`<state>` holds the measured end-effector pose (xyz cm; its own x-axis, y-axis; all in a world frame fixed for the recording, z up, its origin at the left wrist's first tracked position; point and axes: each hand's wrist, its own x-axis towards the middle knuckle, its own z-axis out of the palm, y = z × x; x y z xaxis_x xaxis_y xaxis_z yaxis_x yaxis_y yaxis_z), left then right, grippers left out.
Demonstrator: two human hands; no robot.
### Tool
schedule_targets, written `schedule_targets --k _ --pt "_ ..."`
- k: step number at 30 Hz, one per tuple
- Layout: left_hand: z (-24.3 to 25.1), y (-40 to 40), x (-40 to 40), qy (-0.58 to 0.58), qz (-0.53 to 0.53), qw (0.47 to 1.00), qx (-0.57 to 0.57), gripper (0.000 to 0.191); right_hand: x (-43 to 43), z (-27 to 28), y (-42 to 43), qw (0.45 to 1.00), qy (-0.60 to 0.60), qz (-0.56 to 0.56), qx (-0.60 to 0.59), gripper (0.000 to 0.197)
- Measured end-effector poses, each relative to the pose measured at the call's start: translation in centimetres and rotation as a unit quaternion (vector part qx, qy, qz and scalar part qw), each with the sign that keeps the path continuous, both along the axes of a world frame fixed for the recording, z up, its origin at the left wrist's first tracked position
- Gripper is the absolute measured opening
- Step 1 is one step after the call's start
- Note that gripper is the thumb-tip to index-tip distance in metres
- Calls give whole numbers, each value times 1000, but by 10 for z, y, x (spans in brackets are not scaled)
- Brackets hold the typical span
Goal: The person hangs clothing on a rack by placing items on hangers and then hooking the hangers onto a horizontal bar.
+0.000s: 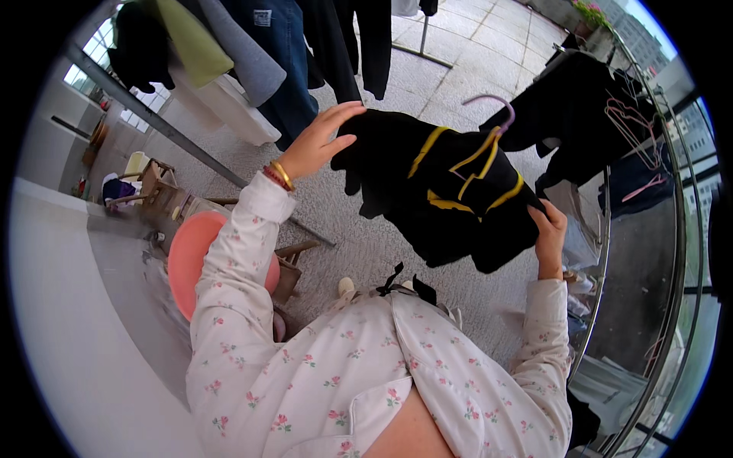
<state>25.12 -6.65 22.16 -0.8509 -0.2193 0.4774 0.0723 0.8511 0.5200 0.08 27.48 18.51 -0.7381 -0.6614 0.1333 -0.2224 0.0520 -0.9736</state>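
A black garment with yellow trim (395,154) is spread out in front of me at about waist height. A pinkish-purple hanger (507,117) shows at its neck opening, the hook standing free above the cloth. My right hand (551,233) pinches the garment's right edge between thumb and fingers. At the opposite end, my left hand (318,143) lies against the upper left edge, with thumb and fingers apart; a firm grip there cannot be made out. A gold bangle (282,175) and a red bracelet circle the left wrist.
Clothes, including blue jeans (280,57), hang at upper left near a slanting metal pole (166,126). A pink basin (192,257) stands left beside wooden chairs. More dark clothing (590,97) and several hangers (633,126) hang along the metal railing (681,229) at right.
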Motion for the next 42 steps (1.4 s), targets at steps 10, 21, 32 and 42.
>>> schedule_targets --k 10,21,32,42 --pt "8 -2 -58 9 82 996 -24 12 -30 22 26 998 6 -62 -6 10" --pt "-69 -34 -31 34 214 958 185 20 -67 67 -35 985 -139 -40 -95 8" --pt "-150 -87 15 -2 243 828 506 17 -109 158 -225 974 -136 120 -132 13" --pt "-139 -110 43 85 334 812 471 16 -172 225 -488 952 -150 135 -231 20"
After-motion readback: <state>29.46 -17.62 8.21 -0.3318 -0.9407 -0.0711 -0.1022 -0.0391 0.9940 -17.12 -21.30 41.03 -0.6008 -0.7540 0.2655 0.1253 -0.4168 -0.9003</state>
